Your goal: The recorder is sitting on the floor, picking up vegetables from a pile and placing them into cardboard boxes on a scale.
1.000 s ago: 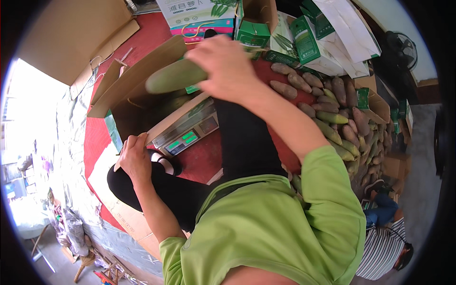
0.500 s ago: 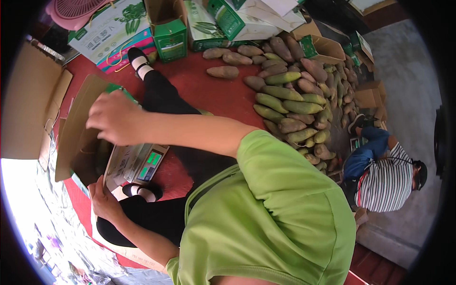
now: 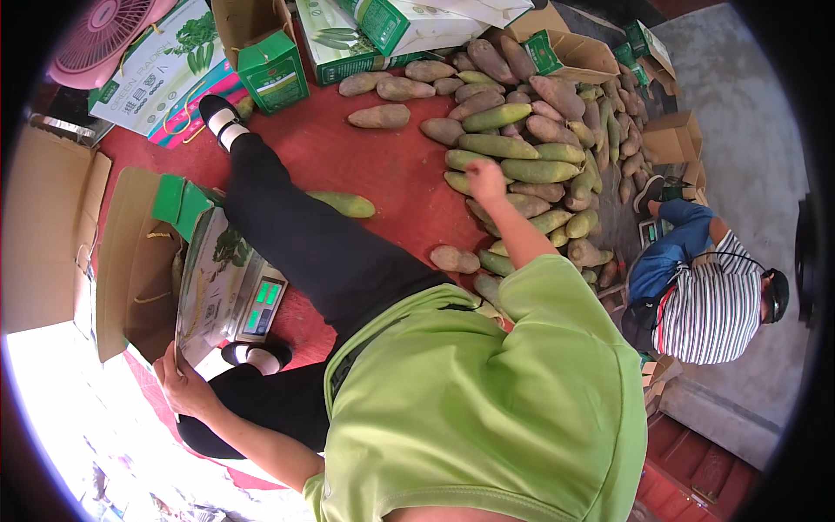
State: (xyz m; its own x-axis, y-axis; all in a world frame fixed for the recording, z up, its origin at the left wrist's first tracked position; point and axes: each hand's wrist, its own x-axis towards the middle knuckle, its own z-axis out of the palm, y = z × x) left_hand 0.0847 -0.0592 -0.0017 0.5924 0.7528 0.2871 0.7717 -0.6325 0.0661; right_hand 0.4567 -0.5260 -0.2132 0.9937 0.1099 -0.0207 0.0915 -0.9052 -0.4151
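My left hand point(image 3: 185, 387) grips the near edge of an open cardboard box point(image 3: 132, 252), fingers wrapped over the wall. The box has a green flap and a printed white side, and stands tilted on a digital scale point(image 3: 261, 304) with a lit green display. Its inside is mostly in shadow. My right hand point(image 3: 485, 180) reaches over the left side of a heap of green and brownish radishes point(image 3: 539, 171). It looks curled and slightly blurred, so whether it holds anything is unclear. One green radish point(image 3: 346, 204) lies on the red floor beside my leg.
More printed boxes point(image 3: 270, 74) and a pink fan point(image 3: 104, 39) stand at the far left. An open carton point(image 3: 578, 56) sits behind the heap. On the right, a person in a striped shirt point(image 3: 718, 313) sits by another scale. Brown cardboard point(image 3: 48, 226) stands far left.
My right hand has moved from above the open box rightward to the radish heap. The left hand stays on the box edge. The radish by my leg now shows almost fully.
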